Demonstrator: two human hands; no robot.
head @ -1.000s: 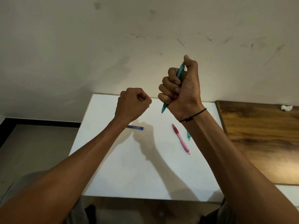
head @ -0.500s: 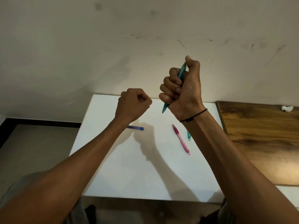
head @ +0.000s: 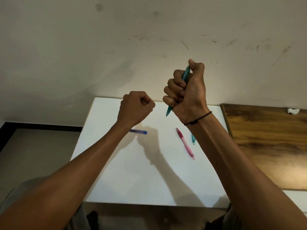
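Almost nothing has moved since the earlier picture: both arms stay up in the air, and the right hand has only dipped a tiny bit. That hand is closed tight like a fist around the green pen, with all the fingers wrapped round it and the thumb sitting on its top end. The green pen is high up, above and a little behind the pink pen, and its point sticks out under the fist and aims down. The left hand is also curled into a fist, but it holds nothing; it hangs in the air up and to the left of the pink pen. The pink pen lies flat on the white table. A blue pen lies to the left of the pink pen, partly hidden by the left arm. Another green pen peeks out just to the right of the pink pen, behind the right arm. Since so little has changed, I think the thumb is pressing, or about to press, the button on the held pen. I cannot tell if it has clicked yet.
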